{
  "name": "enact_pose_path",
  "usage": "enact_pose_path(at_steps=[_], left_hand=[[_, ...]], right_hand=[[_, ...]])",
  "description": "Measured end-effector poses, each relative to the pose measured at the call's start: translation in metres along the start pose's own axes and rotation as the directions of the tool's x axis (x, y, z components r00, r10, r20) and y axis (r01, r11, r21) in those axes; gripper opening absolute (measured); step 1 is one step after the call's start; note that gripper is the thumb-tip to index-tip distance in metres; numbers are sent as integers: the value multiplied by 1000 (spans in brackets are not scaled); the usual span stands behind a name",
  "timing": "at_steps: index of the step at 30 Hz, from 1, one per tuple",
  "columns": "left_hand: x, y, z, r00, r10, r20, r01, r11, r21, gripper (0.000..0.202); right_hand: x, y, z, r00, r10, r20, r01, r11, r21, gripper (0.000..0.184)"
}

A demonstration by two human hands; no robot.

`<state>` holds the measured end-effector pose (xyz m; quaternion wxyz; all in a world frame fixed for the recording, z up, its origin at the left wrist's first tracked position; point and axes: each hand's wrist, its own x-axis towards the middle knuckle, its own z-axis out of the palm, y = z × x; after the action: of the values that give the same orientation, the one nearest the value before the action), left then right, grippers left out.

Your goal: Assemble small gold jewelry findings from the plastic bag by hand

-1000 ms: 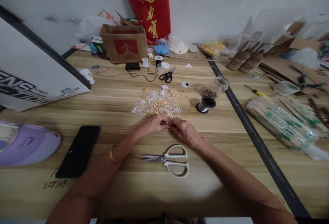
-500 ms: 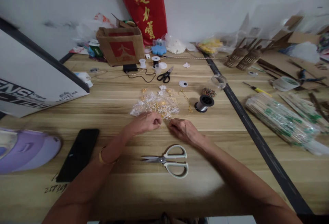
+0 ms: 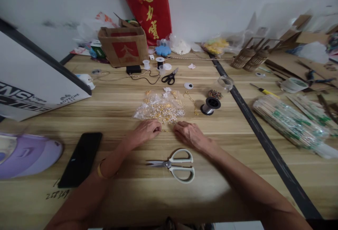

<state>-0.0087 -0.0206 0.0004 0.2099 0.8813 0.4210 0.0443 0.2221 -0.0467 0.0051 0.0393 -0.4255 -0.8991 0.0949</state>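
A short, thin gold chain runs across the gap between my two hands, just above the wood. My left hand is closed, with its fingertips pinched at the chain's left end. On the other side my right hand rests on the table with curled fingers; what they pinch is hidden. Right behind both hands lies a pile of gold and silver jewelry findings, partly in clear plastic bags. White-handled scissors lie in front of my hands, blades pointing left.
A spool of wire, a jar of beads and another gold chain are at the right. Black scissors lie farther back. A phone is at the left, and wrapped sticks lie far right.
My left hand has moved slightly left and toward me, so more of the gold chain shows between the hands. My right hand has stayed nearly in place.
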Motion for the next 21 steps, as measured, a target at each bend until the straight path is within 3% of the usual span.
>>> enact_pose_path(at_steps=[21], left_hand=[[-2,-10,-5,996,92,-8,-92,994,-64,10]], right_hand=[[1,4,1,998,-53,-25,53,998,-21,15]])
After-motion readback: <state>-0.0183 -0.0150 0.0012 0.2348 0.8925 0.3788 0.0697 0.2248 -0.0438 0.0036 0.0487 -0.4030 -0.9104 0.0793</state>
